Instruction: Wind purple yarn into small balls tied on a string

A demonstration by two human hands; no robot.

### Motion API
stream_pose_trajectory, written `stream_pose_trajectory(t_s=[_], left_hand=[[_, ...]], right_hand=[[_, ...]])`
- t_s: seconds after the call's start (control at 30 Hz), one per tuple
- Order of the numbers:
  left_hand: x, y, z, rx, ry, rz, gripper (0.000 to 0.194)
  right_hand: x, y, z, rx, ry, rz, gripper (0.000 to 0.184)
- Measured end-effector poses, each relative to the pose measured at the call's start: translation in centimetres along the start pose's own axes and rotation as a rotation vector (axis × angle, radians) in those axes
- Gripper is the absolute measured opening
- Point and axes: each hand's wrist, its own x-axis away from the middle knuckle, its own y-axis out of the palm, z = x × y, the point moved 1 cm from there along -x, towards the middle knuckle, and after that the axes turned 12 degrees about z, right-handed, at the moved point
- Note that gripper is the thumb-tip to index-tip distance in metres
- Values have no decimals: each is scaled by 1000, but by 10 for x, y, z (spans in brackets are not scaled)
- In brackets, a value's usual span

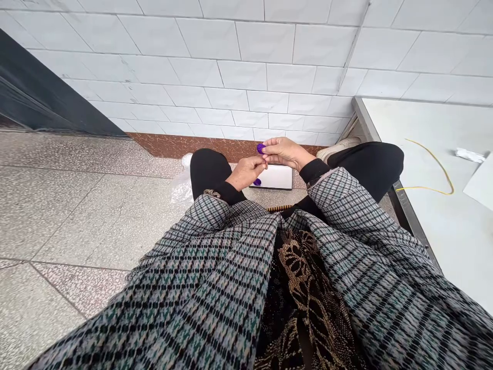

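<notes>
Between the thumb and fingers of my right hand (284, 151) is a small purple round piece (261, 148) with a textured surface. My left hand (246, 172) is closed in a pinch just below it, its fingertips touching or nearly touching those of my right hand. What the left fingers hold is too small to make out. A second purple piece (257, 182) shows just below the left hand, at the left end of a white board with a dark edge (278, 177). Whether it lies on the board or hangs from the hand, I cannot tell.
At the right stands a white table (435, 139) with a metal edge, bearing a curved yellow strand (447, 172) and a crumpled white item (470, 154). A clear plastic bag (182, 188) lies on the floor beside my left knee. A tiled wall (250, 110) rises ahead.
</notes>
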Motion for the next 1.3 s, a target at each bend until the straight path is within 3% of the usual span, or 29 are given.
stream_pose_trajectory(t_s=[0.13, 0.27, 0.4, 0.5, 0.57, 0.7, 0.83, 0.93, 1.0, 1.1, 1.2, 1.3], left_hand=[[1, -7, 14, -67, 194, -78, 23], [-5, -24, 17, -136, 206, 47, 23], [-9, -28, 5, -94, 93, 132, 20], [-6, -17, -7, -26, -36, 128, 23], [-2, -8, -9, 13, -62, 65, 25], [4, 1, 4, 4, 81, -99, 24], [-1, -12, 19, -64, 189, -8, 23], [-7, -25, 19, -93, 155, 121, 20], [-9, -28, 13, -88, 91, 181, 18], [-8, -22, 2, -37, -45, 209, 18], [-2, -7, -2, 18, -114, 138, 20], [3, 4, 5, 22, 2, -10, 20]], right_hand=[[-11, -4, 7, 294, -154, 78, 20], [-16, -6, 14, 586, -235, -76, 18], [-5, -2, 10, 439, -149, -206, 17], [3, 1, 2, 235, -55, -168, 16], [5, 2, -1, 132, -22, -115, 15], [-3, 0, 1, 111, -57, 11, 21], [-14, -5, 10, 447, -213, 92, 24], [-14, -5, 14, 580, -236, -99, 22], [-9, -4, 13, 489, -209, -237, 20], [-1, -2, 6, 242, -138, -254, 19], [2, 0, 0, 62, -68, -182, 17], [-2, 0, 0, 21, -73, -55, 18]])
